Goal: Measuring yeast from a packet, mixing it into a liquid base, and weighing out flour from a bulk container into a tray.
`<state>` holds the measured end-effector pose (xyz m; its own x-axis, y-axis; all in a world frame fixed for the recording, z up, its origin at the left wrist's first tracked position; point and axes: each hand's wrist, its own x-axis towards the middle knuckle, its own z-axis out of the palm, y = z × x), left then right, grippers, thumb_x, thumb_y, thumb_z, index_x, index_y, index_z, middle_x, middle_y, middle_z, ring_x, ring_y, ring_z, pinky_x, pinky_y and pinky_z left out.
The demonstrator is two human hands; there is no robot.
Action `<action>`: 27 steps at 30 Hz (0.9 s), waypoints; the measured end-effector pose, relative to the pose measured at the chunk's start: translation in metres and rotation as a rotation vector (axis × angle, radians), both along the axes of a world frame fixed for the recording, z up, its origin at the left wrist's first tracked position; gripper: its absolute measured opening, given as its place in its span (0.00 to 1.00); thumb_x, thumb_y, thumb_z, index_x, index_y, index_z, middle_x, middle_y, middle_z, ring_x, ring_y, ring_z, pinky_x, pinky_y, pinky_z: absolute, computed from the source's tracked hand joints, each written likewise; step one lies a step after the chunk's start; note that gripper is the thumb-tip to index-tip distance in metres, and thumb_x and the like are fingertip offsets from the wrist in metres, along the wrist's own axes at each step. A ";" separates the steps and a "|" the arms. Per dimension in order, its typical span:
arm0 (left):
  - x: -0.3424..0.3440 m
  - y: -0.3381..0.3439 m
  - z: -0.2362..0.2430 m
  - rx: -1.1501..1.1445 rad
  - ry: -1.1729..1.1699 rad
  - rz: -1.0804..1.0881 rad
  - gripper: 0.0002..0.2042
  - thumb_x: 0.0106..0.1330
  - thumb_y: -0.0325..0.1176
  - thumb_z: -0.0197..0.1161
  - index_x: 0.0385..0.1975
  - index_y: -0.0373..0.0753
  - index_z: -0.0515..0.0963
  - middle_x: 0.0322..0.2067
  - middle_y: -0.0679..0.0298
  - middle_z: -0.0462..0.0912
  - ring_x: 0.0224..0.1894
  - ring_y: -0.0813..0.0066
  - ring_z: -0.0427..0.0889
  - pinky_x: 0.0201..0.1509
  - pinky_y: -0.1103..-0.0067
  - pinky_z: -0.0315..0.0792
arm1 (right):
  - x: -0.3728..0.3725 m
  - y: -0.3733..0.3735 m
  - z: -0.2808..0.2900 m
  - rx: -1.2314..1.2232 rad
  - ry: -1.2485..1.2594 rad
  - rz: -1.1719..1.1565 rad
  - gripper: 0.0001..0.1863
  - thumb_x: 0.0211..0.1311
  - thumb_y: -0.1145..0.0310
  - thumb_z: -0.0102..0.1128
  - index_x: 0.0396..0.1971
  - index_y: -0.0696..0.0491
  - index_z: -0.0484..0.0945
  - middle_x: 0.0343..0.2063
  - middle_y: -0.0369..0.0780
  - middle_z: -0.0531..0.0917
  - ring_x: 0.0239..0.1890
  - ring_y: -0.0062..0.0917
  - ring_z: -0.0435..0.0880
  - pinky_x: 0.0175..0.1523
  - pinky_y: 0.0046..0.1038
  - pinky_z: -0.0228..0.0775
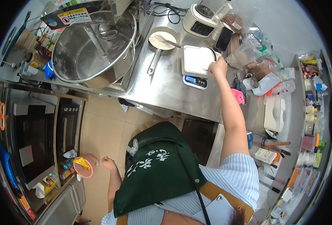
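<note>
A square white tub [194, 60] with white powder in it rests on a small digital scale [195, 82] with a lit blue display. At the tub's right edge my right hand [219, 66] is closed on a round tool with a dark curved rim [213, 53]; its exact kind is not clear. To the left, a metal saucepan [175, 34] holds pale flour [160, 40] and a whisk [172, 43], its long handle pointing toward me. Low at my left side hangs my left hand [108, 163], fingers curled in, nothing visible in it, near a pink bin [86, 171].
A large steel mixer bowl [94, 48] takes up the left of the steel counter [166, 88]. Behind the tub stand a white blender [200, 22] and a phone [224, 39]. Plastic bags [254, 56] crowd the right side. An oven [32, 138] stands at the left.
</note>
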<state>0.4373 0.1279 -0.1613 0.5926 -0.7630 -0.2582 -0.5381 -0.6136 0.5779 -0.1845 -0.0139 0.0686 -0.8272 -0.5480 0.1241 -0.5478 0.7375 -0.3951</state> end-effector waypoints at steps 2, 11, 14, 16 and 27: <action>0.003 0.002 -0.003 -0.016 -0.015 -0.011 0.04 0.53 0.23 0.47 0.26 0.33 0.70 0.12 0.59 0.70 0.11 0.70 0.70 0.15 0.75 0.63 | 0.001 0.003 0.003 0.015 0.136 0.026 0.11 0.43 0.74 0.46 0.30 0.62 0.70 0.27 0.55 0.76 0.34 0.46 0.76 0.41 0.39 0.66; -0.007 -0.001 0.006 0.049 0.025 0.047 0.03 0.54 0.24 0.48 0.25 0.34 0.70 0.12 0.60 0.70 0.11 0.71 0.69 0.15 0.76 0.63 | -0.018 0.016 -0.004 -0.033 0.293 0.034 0.08 0.43 0.74 0.48 0.26 0.60 0.68 0.25 0.56 0.75 0.32 0.49 0.74 0.40 0.42 0.64; -0.004 -0.001 0.003 0.040 0.027 0.041 0.03 0.53 0.24 0.48 0.24 0.34 0.70 0.12 0.60 0.70 0.11 0.71 0.69 0.15 0.76 0.63 | -0.022 0.022 0.000 0.002 0.275 0.026 0.09 0.43 0.74 0.47 0.28 0.60 0.69 0.27 0.55 0.76 0.32 0.49 0.75 0.40 0.42 0.66; -0.004 -0.004 0.002 0.054 0.013 0.017 0.04 0.53 0.23 0.47 0.24 0.34 0.69 0.12 0.60 0.70 0.11 0.72 0.69 0.15 0.76 0.63 | -0.028 0.026 0.002 -0.052 0.247 -0.011 0.09 0.42 0.73 0.48 0.26 0.62 0.70 0.26 0.56 0.76 0.33 0.49 0.75 0.40 0.41 0.66; -0.007 -0.008 0.004 0.051 0.017 0.015 0.05 0.52 0.22 0.46 0.25 0.34 0.70 0.12 0.60 0.70 0.11 0.71 0.69 0.15 0.76 0.64 | -0.065 0.040 0.009 -0.270 -0.322 -0.193 0.08 0.43 0.79 0.45 0.25 0.67 0.68 0.23 0.49 0.76 0.16 0.32 0.79 0.16 0.28 0.74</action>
